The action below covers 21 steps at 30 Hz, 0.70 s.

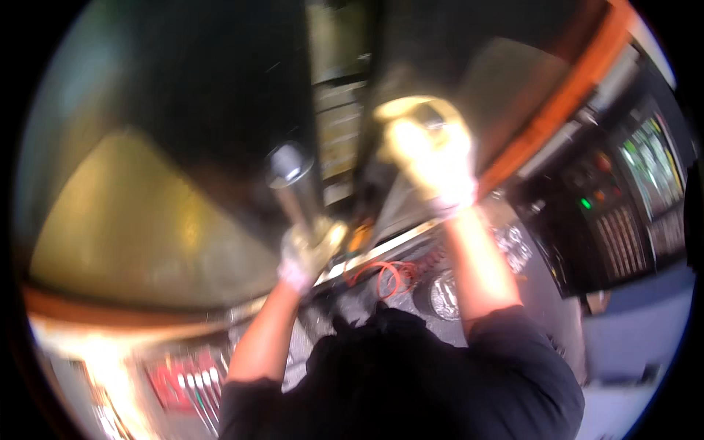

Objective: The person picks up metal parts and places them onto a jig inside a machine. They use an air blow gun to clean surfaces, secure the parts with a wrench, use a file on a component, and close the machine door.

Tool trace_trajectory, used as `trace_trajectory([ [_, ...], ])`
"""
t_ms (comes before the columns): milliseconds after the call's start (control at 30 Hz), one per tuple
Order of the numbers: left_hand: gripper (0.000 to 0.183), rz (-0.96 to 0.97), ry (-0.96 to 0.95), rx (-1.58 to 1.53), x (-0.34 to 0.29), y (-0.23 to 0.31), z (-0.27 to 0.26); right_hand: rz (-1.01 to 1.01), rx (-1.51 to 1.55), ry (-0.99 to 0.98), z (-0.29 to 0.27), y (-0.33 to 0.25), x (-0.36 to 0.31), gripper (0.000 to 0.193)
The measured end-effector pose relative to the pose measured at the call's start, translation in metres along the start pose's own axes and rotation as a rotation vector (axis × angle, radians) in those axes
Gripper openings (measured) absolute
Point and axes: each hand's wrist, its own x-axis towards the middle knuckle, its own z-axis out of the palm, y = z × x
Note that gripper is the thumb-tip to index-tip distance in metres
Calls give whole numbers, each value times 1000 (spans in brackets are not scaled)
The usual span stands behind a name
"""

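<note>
Machine interior [169, 147] being worked on w/ metal cylinder tool [292, 180] raised in left hand.

Big dark enclosure w/ sloped yellowish panels is seen ahead, orange trim [557, 95] along its rt edge; control panel w/ lit screen [645, 191] is set to the rt, well apart from both hands. Orange coiled hose [389, 275] is seen on the ledge below, between the forearms. Long shiny cylinder is held upright, its round end up inside the enclosure, lower shaft wrapped by gloved left hand [308, 253], fingers closed around it. Gloved right hand [433, 158] is raised higher, pressed on a pale rounded part [411, 110] at the top; glare and blur, so whether it's gripped or just touched can't be told. Judged approx mid-job: tool is brought up and hands are placed, but nothing is shown as seated, fastened or finished; what's left can't be read from this blurred view.
</note>
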Motion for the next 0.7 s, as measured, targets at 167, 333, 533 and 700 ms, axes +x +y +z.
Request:
trace_trajectory([
  [167, 10, -10, 14, -75, 5, -3, 5, -155, -3, -38, 39, 3, -2, 40],
  [333, 10, 192, -100, -342, 20, -48, 25, -260, 42, 86, 44, -1, -21, 48],
  [533, 45, 267, -88, 227, 28, -63, 5, -278, 1, 106, 40, 5, -30, 63],
  [700, 43, 438, 240, 446, 8, -66, 9, -275, 61, -59, -8, 37, -77, 77],
])
